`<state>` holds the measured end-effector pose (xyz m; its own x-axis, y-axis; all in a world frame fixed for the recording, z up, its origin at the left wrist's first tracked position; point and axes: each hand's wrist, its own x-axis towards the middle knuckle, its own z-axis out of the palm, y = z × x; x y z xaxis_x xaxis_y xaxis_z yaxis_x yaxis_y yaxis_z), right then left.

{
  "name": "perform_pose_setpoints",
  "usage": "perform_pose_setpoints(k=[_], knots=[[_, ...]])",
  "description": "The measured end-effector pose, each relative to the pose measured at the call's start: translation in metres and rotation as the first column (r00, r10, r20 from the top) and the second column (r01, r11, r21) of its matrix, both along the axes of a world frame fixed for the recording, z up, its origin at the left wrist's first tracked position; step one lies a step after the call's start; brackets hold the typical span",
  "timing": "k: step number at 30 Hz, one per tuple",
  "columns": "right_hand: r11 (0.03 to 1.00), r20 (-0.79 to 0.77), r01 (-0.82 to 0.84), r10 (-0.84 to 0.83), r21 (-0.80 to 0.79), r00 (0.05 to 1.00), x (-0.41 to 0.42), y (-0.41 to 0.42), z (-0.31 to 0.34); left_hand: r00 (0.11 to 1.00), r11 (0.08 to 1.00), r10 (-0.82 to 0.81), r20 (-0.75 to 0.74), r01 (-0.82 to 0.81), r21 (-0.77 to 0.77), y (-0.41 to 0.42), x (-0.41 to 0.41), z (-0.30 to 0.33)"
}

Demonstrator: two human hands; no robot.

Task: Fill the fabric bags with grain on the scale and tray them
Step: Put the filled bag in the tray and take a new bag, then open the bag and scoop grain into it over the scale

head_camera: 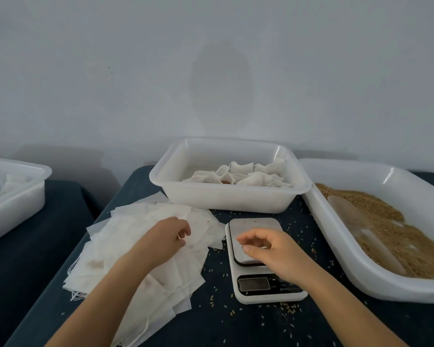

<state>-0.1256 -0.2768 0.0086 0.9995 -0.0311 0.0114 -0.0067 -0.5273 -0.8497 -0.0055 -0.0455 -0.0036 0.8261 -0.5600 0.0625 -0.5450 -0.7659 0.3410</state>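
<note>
Honestly, the worry is picking up more than one bag: the empty fabric bags [145, 249] lie in a loose, overlapping heap, thin and clingy by the look of them, so a careless pinch could drag two or three along, or snag a drawstring and slide the heap toward the tabletop's left edge. Loose grain (already scattered around the scale) could also ride onto the platform and skew a reading.

My left hand [167, 237] rests on top of the heap, fingers curled at the cloth; whether it truly pinches a bag I cannot tell. My right hand [268, 249] hovers over the scale [258, 259], fingers loosely bent, holding nothing I can make out. The scale's platform is bare, just beside the heap. The grain tray [386, 231] sits along the right edge, and the tray of filled bags [226, 191] stands at the far edge, beyond both hands.
</note>
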Motion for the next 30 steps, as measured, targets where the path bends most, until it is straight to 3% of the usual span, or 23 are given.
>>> perform_pose_setpoints(k=[8, 11, 19, 25, 30], knots=[[0.998, -0.018, -0.043, 0.043, 0.035, 0.999, 0.009, 0.012, -0.005, 0.996, 0.970, -0.064, -0.067, 0.046, -0.238, 0.004, -0.002, 0.025], [0.996, -0.031, -0.076, 0.075, -0.039, 0.997, 0.021, 0.025, -0.007, 0.991, 0.937, -0.082, -0.108, 0.040, -0.346, -0.005, -0.006, 0.029], [1.000, 0.000, 0.001, -0.001, 0.025, 1.000, 0.040, 0.037, -0.015, 0.989, 0.760, -0.004, -0.151, -0.095, -0.643, -0.018, -0.010, 0.030], [0.932, -0.075, 0.102, -0.081, 0.348, 0.994, 0.040, 0.026, -0.008, 0.934, 0.644, 0.020, -0.356, -0.285, -0.710, -0.018, -0.009, 0.015], [0.829, -0.152, 0.067, 0.021, 0.556, 0.988, 0.038, 0.015, 0.001, 0.812, 0.481, -0.001, -0.584, -0.511, -0.712, -0.020, -0.013, -0.005]])
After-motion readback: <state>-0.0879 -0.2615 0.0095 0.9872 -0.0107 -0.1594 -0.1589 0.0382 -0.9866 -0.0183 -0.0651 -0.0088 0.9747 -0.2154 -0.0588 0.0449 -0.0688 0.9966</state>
